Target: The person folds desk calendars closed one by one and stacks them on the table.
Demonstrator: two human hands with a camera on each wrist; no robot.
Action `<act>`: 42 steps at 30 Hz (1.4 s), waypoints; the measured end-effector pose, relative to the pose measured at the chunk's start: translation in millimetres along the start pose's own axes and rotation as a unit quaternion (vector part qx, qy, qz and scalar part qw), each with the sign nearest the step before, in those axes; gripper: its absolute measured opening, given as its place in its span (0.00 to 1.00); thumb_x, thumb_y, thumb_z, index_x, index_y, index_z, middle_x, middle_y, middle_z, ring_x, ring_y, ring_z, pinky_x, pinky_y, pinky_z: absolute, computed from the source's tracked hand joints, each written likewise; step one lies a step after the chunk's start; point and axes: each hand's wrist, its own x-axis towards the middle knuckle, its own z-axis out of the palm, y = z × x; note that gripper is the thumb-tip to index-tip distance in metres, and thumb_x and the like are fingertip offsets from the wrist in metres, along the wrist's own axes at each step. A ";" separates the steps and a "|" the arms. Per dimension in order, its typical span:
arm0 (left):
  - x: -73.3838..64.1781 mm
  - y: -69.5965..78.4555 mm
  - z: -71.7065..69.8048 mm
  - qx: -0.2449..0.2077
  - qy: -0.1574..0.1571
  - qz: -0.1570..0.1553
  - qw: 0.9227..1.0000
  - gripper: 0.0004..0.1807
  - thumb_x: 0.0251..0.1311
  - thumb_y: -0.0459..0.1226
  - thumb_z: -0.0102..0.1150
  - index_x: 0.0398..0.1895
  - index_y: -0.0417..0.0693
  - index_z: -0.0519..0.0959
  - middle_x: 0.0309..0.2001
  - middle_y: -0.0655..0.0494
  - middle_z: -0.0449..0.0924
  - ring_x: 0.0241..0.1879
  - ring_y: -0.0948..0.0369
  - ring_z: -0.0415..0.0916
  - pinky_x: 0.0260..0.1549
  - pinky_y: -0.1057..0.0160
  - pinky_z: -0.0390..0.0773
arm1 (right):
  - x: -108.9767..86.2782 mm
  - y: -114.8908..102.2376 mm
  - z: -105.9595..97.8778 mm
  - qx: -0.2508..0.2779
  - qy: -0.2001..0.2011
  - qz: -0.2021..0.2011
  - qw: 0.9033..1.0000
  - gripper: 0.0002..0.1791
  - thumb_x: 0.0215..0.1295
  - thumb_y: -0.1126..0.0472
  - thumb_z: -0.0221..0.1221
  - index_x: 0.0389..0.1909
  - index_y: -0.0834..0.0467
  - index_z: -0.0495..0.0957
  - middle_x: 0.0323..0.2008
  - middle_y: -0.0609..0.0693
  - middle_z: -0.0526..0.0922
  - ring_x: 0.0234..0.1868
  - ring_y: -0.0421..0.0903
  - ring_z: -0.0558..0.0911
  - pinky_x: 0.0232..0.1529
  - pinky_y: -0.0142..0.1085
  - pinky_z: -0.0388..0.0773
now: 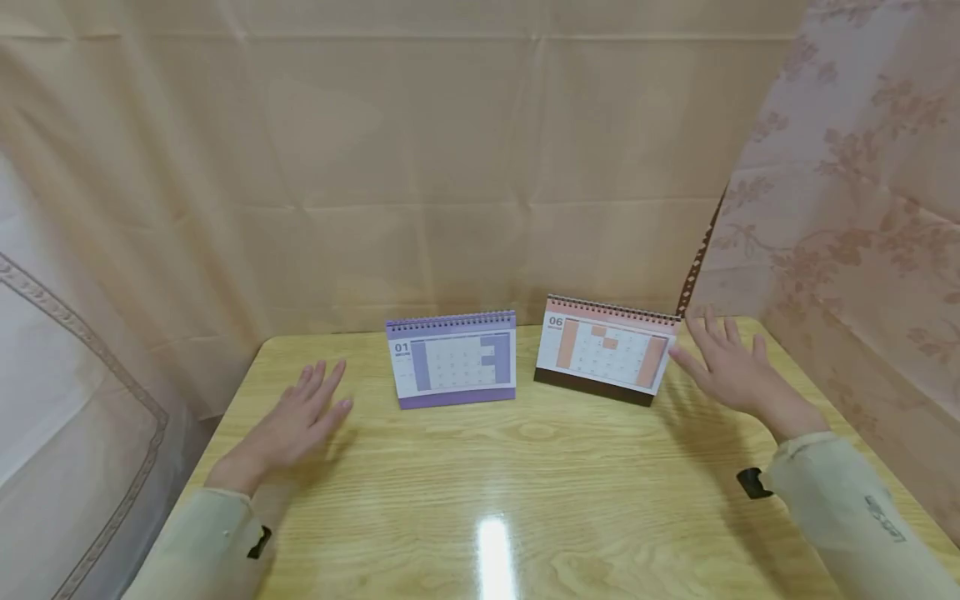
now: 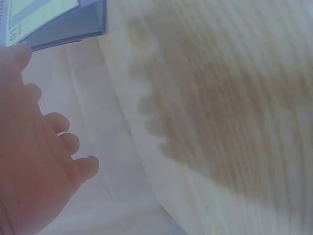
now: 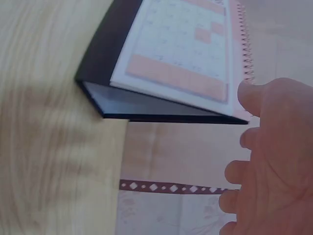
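On the tabletop (image 1: pixel 420 483), the purple calendar (image 1: pixel 453 362) stands near twelve o'clock and the orange calendar (image 1: pixel 611 354) near one, each folded tentwise, presumably so it leans back readably. The left hand (image 1: pixel 288 425) at ten and right hand (image 1: pixel 738 371) at two hold nothing, each grip wide (whether the right thumb (image 1: pixel 686 365) touches its neighbouring calendar, I cannot tell).

2 calendars (image 1: pixel 453 364) (image 1: pixel 606 353) stand between the 2 hands (image 1: pixel 288 425) (image 1: pixel 737 371).

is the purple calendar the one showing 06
No, the purple calendar shows 01 in the head view, while the 06 is printed on the orange-accented calendar beside it.
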 end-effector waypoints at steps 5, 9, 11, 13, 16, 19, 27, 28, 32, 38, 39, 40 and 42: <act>4.9 5.3 -4.5 -0.050 0.002 0.006 0.999 0.40 0.79 0.58 0.35 0.83 0.51 0.39 0.81 0.40 0.30 0.78 0.40 0.26 0.69 0.29 0.37 | 1.0 -10.9 -6.1 0.012 0.031 -0.004 0.999 0.45 0.80 0.36 0.36 0.80 0.56 0.25 0.76 0.69 0.24 0.73 0.76 0.29 0.62 0.74 0.19; 10.6 9.7 -7.8 -0.102 -0.005 -0.001 0.995 0.40 0.79 0.59 0.33 0.83 0.52 0.37 0.81 0.44 0.28 0.79 0.43 0.25 0.70 0.31 0.35 | 1.4 -21.3 -8.8 0.022 0.062 -0.013 0.998 0.45 0.80 0.36 0.38 0.80 0.54 0.26 0.77 0.66 0.25 0.74 0.74 0.30 0.64 0.71 0.19; 13.2 12.1 -9.8 -0.128 -0.006 -0.002 0.992 0.40 0.79 0.59 0.32 0.83 0.52 0.36 0.81 0.45 0.27 0.79 0.43 0.25 0.70 0.32 0.35 | 2.2 -27.0 -9.6 0.029 0.083 -0.025 0.996 0.45 0.80 0.38 0.40 0.81 0.56 0.28 0.77 0.66 0.27 0.75 0.72 0.30 0.66 0.70 0.20; 15.5 15.3 -11.7 -0.147 -0.004 0.002 0.989 0.41 0.79 0.59 0.32 0.83 0.51 0.34 0.81 0.44 0.28 0.79 0.42 0.25 0.71 0.33 0.35 | 3.6 -33.2 -10.7 0.035 0.104 -0.040 0.993 0.45 0.80 0.39 0.42 0.81 0.57 0.31 0.78 0.66 0.29 0.75 0.71 0.30 0.67 0.69 0.21; 17.7 21.2 -13.6 -0.174 0.000 0.012 0.985 0.41 0.80 0.58 0.32 0.82 0.48 0.33 0.81 0.44 0.29 0.79 0.42 0.28 0.72 0.34 0.36 | 5.4 -41.0 -10.3 0.038 0.120 -0.061 0.990 0.44 0.81 0.42 0.44 0.81 0.60 0.34 0.78 0.66 0.32 0.76 0.69 0.29 0.68 0.68 0.21; 18.8 26.7 -14.6 -0.188 0.004 0.015 0.982 0.39 0.80 0.57 0.31 0.82 0.50 0.34 0.82 0.46 0.31 0.79 0.42 0.31 0.72 0.35 0.38 | 7.6 -48.4 -8.7 0.046 0.122 -0.078 0.988 0.44 0.81 0.43 0.44 0.81 0.61 0.33 0.79 0.65 0.31 0.77 0.66 0.29 0.70 0.66 0.22; 21.2 38.2 -17.2 -0.204 0.036 0.020 0.978 0.36 0.81 0.54 0.32 0.83 0.50 0.39 0.81 0.44 0.36 0.79 0.41 0.35 0.72 0.34 0.39 | 11.2 -71.3 -1.8 0.087 0.121 -0.120 0.982 0.42 0.80 0.44 0.47 0.81 0.60 0.38 0.80 0.60 0.36 0.79 0.59 0.33 0.75 0.58 0.28; 21.5 38.7 -17.6 -0.206 0.038 0.019 0.978 0.37 0.81 0.54 0.32 0.83 0.49 0.39 0.81 0.44 0.36 0.79 0.41 0.35 0.72 0.34 0.39 | 12.5 -74.0 -0.6 0.092 0.120 -0.124 0.981 0.42 0.80 0.44 0.47 0.81 0.59 0.39 0.80 0.59 0.36 0.79 0.59 0.33 0.75 0.57 0.29; 24.5 39.5 -18.7 -0.215 0.050 0.012 0.975 0.38 0.80 0.56 0.31 0.83 0.48 0.38 0.81 0.43 0.37 0.78 0.41 0.37 0.72 0.35 0.41 | 21.3 -84.7 2.9 0.104 0.121 -0.141 0.977 0.41 0.80 0.45 0.48 0.81 0.58 0.42 0.80 0.59 0.40 0.80 0.57 0.36 0.76 0.56 0.33; 25.1 41.1 -17.9 -0.234 0.061 0.002 0.970 0.39 0.80 0.57 0.32 0.82 0.45 0.40 0.80 0.39 0.42 0.78 0.40 0.42 0.72 0.35 0.44 | 30.5 -101.1 12.6 0.130 0.093 -0.158 0.974 0.40 0.80 0.43 0.47 0.82 0.55 0.43 0.81 0.55 0.41 0.80 0.55 0.36 0.75 0.59 0.37; 25.5 41.4 -17.7 -0.238 0.061 0.003 0.969 0.39 0.80 0.57 0.32 0.82 0.45 0.40 0.80 0.39 0.42 0.78 0.40 0.41 0.72 0.35 0.44 | 30.9 -103.7 14.9 0.130 0.090 -0.159 0.974 0.40 0.80 0.43 0.47 0.82 0.54 0.43 0.81 0.55 0.40 0.80 0.55 0.35 0.75 0.60 0.38; 26.0 41.9 -17.8 -0.240 0.060 0.004 0.969 0.39 0.80 0.57 0.32 0.82 0.45 0.40 0.80 0.39 0.42 0.78 0.40 0.41 0.72 0.36 0.44 | 31.4 -106.5 17.6 0.130 0.088 -0.162 0.974 0.40 0.80 0.42 0.48 0.82 0.54 0.44 0.81 0.55 0.40 0.80 0.55 0.35 0.75 0.61 0.39; 27.0 43.3 -18.2 -0.241 0.057 0.003 0.969 0.39 0.80 0.57 0.31 0.82 0.45 0.39 0.81 0.40 0.41 0.78 0.41 0.40 0.72 0.36 0.43 | 32.9 -112.4 23.4 0.128 0.086 -0.170 0.973 0.41 0.79 0.42 0.49 0.82 0.54 0.45 0.81 0.55 0.41 0.80 0.56 0.35 0.74 0.63 0.40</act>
